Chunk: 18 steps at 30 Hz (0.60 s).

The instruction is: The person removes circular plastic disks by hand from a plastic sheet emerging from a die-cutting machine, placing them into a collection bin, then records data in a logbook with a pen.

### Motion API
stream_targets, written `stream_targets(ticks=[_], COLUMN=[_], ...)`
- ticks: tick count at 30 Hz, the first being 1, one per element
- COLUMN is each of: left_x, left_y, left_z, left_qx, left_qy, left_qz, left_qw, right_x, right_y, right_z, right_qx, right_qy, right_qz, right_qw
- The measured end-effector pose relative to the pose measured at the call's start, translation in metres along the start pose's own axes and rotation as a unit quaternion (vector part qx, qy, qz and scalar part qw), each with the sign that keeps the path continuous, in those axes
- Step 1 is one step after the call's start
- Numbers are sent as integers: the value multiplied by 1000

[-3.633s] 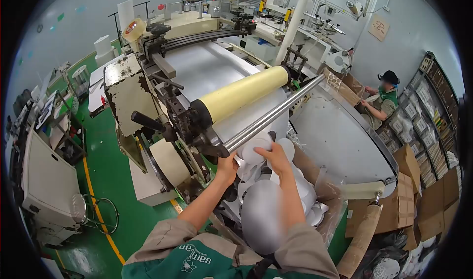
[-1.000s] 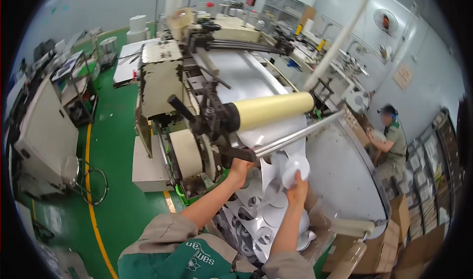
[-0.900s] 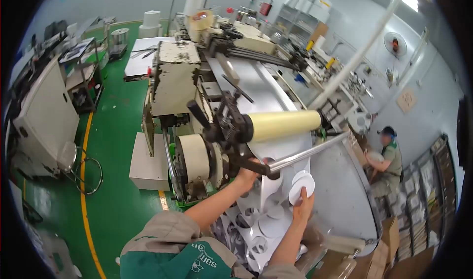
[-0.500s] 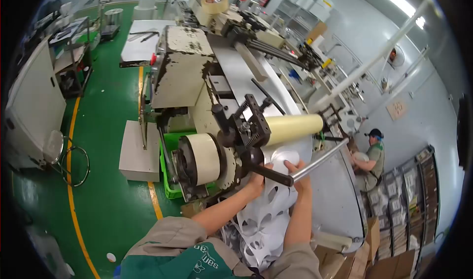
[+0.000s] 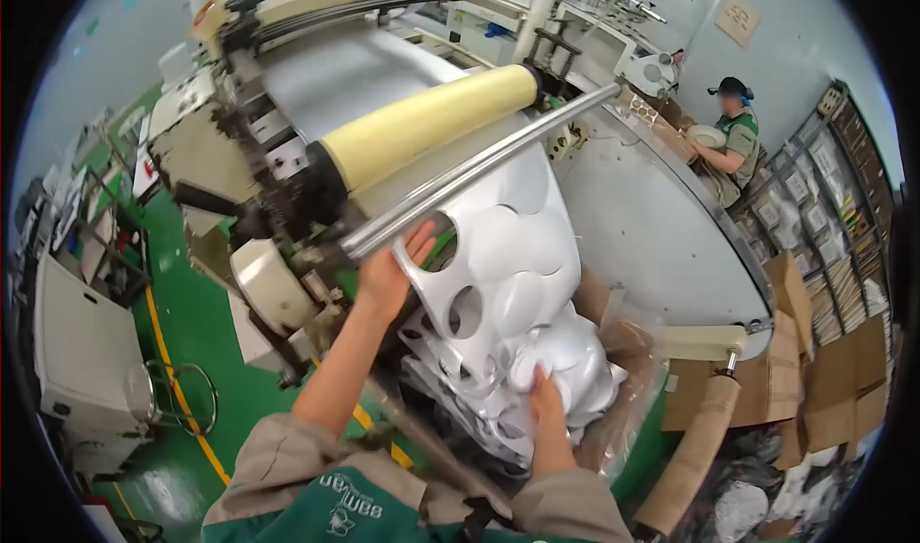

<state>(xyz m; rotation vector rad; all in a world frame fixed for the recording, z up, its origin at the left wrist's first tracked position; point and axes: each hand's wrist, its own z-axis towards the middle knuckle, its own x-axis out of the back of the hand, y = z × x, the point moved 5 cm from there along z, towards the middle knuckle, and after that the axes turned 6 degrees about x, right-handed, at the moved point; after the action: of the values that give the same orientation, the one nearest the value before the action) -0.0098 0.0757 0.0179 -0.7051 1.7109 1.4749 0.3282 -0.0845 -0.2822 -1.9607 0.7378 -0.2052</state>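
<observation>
Right hand (image 5: 549, 399): down from steel bar (image 5: 484, 171) since last frame, gripping white disc (image 5: 524, 369).
Left hand (image 5: 385, 279): open, fingers at punched sheet (image 5: 479, 207).
Lined carton (image 5: 632, 356): punched scrap (image 5: 443, 359), loose discs (image 5: 578, 340).

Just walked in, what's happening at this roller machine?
A person's left hand is at the left edge of a perforated silver sheet hanging below the steel bar and yellow roller. Their right hand is on a white disc over a heap of punched scrap in a plastic-lined box; whether it grips is hidden. Nearby, a co-worker holds a pale round object.
</observation>
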Motion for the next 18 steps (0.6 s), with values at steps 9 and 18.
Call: stream_targets(ticks=[9,18], left_x=[31,48], left_y=[-36,-60], left_z=[-2,-8], left_qx=[-53,-23], left_qy=[68,88], left_qz=[228,200], left_qw=[970,976], right_x=[151,198], right_y=[210,63], right_z=[58,3], right_qx=[-147,62], right_qy=[-67,76], right_qz=[-444,-603], right_qw=[881,792])
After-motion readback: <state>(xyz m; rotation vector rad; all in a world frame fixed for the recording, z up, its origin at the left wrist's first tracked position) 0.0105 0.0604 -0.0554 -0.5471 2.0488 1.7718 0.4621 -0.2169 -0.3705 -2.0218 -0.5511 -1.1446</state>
